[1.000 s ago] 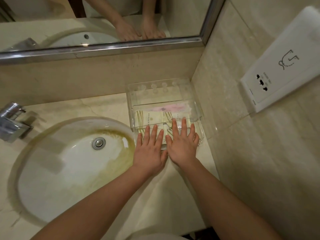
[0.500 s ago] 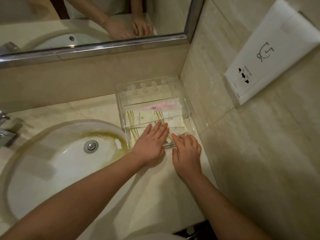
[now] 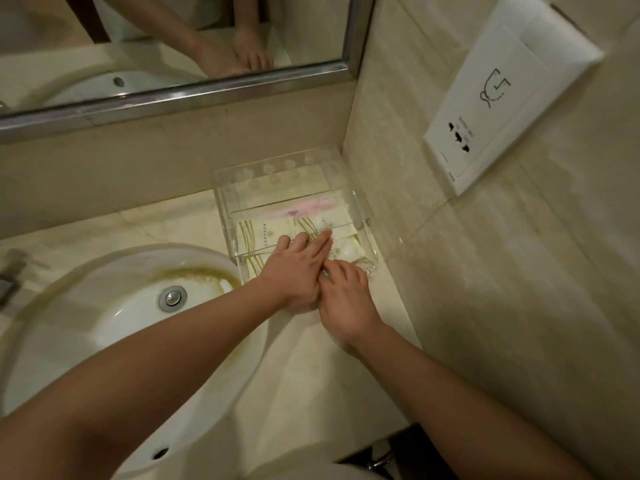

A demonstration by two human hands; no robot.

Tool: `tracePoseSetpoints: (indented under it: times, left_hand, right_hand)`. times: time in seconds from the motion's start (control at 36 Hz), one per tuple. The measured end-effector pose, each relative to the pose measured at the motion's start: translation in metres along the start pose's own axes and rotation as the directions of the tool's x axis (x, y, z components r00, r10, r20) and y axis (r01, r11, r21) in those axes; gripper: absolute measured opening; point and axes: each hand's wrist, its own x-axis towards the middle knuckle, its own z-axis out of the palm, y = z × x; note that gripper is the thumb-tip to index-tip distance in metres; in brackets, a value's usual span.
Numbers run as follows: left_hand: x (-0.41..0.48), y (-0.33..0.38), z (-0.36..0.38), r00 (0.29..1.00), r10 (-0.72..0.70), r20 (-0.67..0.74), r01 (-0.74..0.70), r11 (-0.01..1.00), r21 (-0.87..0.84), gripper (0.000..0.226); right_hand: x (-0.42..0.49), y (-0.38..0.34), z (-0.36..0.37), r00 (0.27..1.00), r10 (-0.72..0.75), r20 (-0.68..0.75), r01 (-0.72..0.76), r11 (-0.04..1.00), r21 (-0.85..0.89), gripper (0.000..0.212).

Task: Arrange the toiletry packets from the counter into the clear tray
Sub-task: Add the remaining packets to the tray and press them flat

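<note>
1. Under our fingertips, at the near end of the clear plastic tray [image 3: 360, 216], lie the cream toiletry packets with gold stripes [image 3: 263, 233]; our left hand [image 3: 294, 268] lies flat over them with its fingers [image 3: 322, 239] straight, close together and pointing toward the tray's far right corner, gripping nothing.
2. Our right hand [image 3: 346, 299] sits just beside the left, touching it along the thumb side, with its fingers [image 3: 341, 270] curled at the tray's near right edge; we cannot tell whether they pinch a packet or only rest on the rim.
3. A small white packet [image 3: 348, 251] shows just past our right fingers, by the tray's right wall.
4. Farther in, a pink packet [image 3: 304, 207] lies crosswise behind a clear divider, and the tray's far end shows a row of round holes.
5. All the packets we can see are inside the tray.
6. The tray stands in the far right corner of the beige marble counter [image 3: 173, 220], against the back splash and the tiled side wall [image 3: 519, 306].
7. Left of the tray, sunk into the counter, is the white oval basin [image 3: 104, 323] with a yellowed rim stain and a chrome drain plug [image 3: 172, 298].
8. Above the back edge hangs the steel-framed mirror [image 3: 207, 95], which reflects our two hands.
9. On the side wall sits a white socket plate [image 3: 502, 98] with a printed shaver symbol.
</note>
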Motion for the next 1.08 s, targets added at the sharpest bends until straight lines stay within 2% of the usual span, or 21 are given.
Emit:
tracePoseSetpoints:
  times: [0.11, 0.17, 0.22, 0.33, 0.56, 0.67, 0.83, 0.94, 1.0, 1.03, 1.08]
  left_hand:
    - [-0.014, -0.003, -0.003, 0.998, 0.032, -0.053, -0.034, 0.999, -0.035, 0.070]
    - [-0.026, -0.006, 0.000, 0.998, 0.006, -0.065, -0.009, 0.998, -0.057, 0.070]
    - [-0.040, -0.008, 0.008, 0.997, -0.035, -0.070, 0.030, 0.997, -0.078, 0.067]
    - [-0.061, -0.008, 0.025, 0.992, -0.119, -0.040, 0.114, 0.987, -0.115, 0.066]
    - [-0.061, -0.011, 0.032, 0.983, -0.177, -0.045, 0.167, 0.970, -0.177, 0.072]
    - [-0.055, -0.011, 0.034, 0.983, -0.181, -0.018, 0.176, 0.972, -0.155, 0.072]
    - [-0.052, -0.002, 0.036, 0.976, -0.216, -0.027, 0.205, 0.955, -0.212, 0.068]
    - [-0.066, -0.001, 0.043, 0.971, -0.222, -0.085, 0.202, 0.959, -0.199, 0.068]
    - [-0.081, 0.000, 0.052, 0.946, -0.299, -0.124, 0.262, 0.933, -0.248, 0.068]
    - [-0.090, 0.001, 0.056, 0.920, -0.363, -0.147, 0.307, 0.902, -0.303, 0.068]
    - [-0.106, 0.005, 0.066, 0.828, -0.528, -0.189, 0.393, 0.787, -0.477, 0.070]
  right_hand:
    - [-0.006, 0.005, -0.002, 1.000, -0.026, -0.007, 0.026, 0.997, 0.075, 0.050]
    - [-0.009, 0.008, -0.005, 0.998, 0.055, -0.015, -0.053, 0.992, 0.112, 0.065]
    - [-0.011, 0.010, -0.007, 0.991, 0.136, 0.005, -0.136, 0.986, 0.101, 0.072]
    - [-0.018, 0.011, -0.005, 0.990, 0.131, 0.059, -0.133, 0.991, 0.020, 0.073]
    - [0.003, -0.014, -0.004, 0.991, 0.129, 0.032, -0.126, 0.988, -0.093, 0.066]
    - [0.008, -0.021, -0.005, 0.987, 0.144, 0.067, -0.137, 0.986, -0.100, 0.068]
    - [0.012, -0.030, -0.005, 0.974, 0.192, 0.119, -0.185, 0.980, -0.068, 0.071]
    - [-0.006, -0.026, -0.009, 0.967, 0.254, 0.021, -0.255, 0.967, 0.014, 0.080]
    - [-0.020, -0.025, -0.008, 0.914, 0.400, -0.076, -0.388, 0.912, 0.134, 0.077]
    - [-0.026, -0.026, -0.007, 0.855, 0.508, -0.104, -0.476, 0.849, 0.229, 0.074]
    - [-0.035, -0.026, -0.004, 0.693, 0.716, -0.080, -0.594, 0.631, 0.499, 0.068]
